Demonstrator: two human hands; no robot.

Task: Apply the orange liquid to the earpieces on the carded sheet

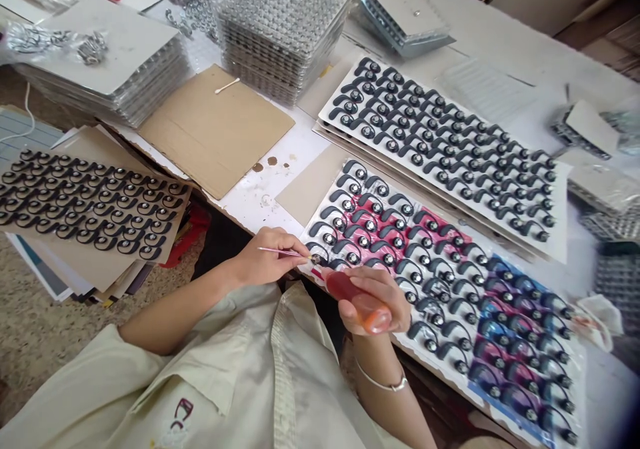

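My left hand (267, 261) pinches a thin pink stick (280, 252), whose tip touches a small silver piece at the near corner of a sheet (500, 332). That pink and blue sheet carries rows of black hook-shaped parts with round silver centres. My right hand (373, 295) is closed round a small red-orange bottle (360, 299). The bottle's red nozzle points at the same corner, right beside the stick's tip. A thin bracelet sits on my right wrist.
A second white sheet of the same black parts (440, 142) lies behind the first, and a third (90, 202) rests on stacked papers at the left. A cardboard piece (215, 129), a cotton swab (227, 86) and stacks of clear trays (280, 29) fill the back.
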